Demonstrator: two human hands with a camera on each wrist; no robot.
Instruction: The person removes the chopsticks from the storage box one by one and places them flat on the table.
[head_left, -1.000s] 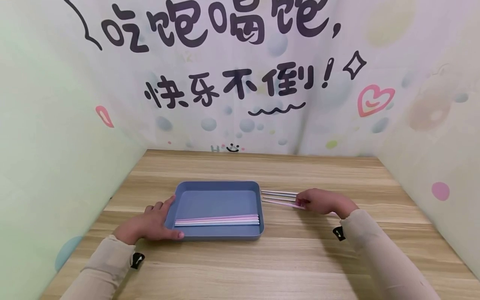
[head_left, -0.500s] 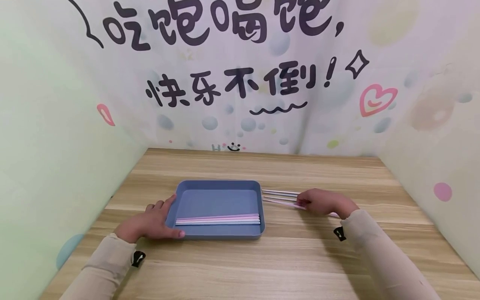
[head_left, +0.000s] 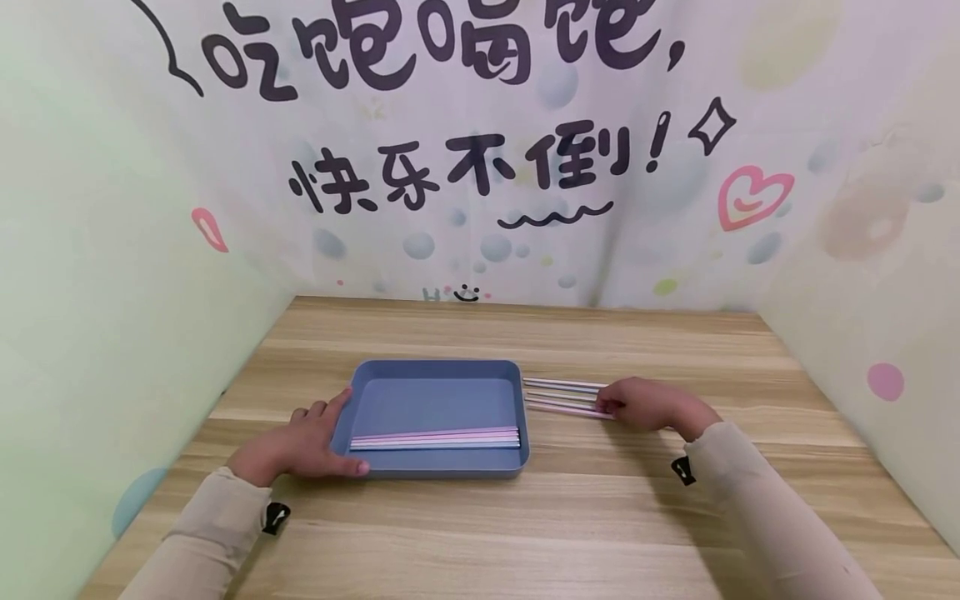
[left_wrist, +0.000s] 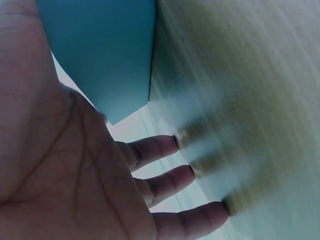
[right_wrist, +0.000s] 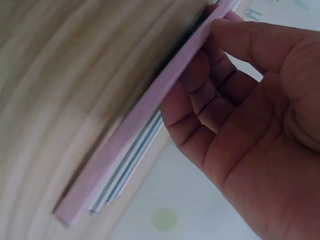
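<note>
A blue tray (head_left: 435,400) lies on the wooden table, with several pink and pale chopsticks (head_left: 435,440) along its front side. My left hand (head_left: 303,446) rests at the tray's left end, thumb over the front corner and fingers extended down to the tabletop; the left wrist view shows three straight fingers (left_wrist: 167,183) beside the tray wall (left_wrist: 107,55). To the right of the tray, my right hand (head_left: 648,404) pinches a pink chopstick (right_wrist: 115,135) between thumb and fingers. Several more chopsticks (head_left: 562,384) lie next to it, partly hidden by that hand.
The tray's right rim (head_left: 522,408) stands close to the tips of the loose chopsticks. A printed cloth wall (head_left: 465,258) closes off the table's back edge, and pale walls (head_left: 862,333) flank both sides.
The pink chopstick has turned closer in line with the loose ones; its end no longer shows to the right of my right hand. That hand has shifted slightly right. My left hand stays put.
</note>
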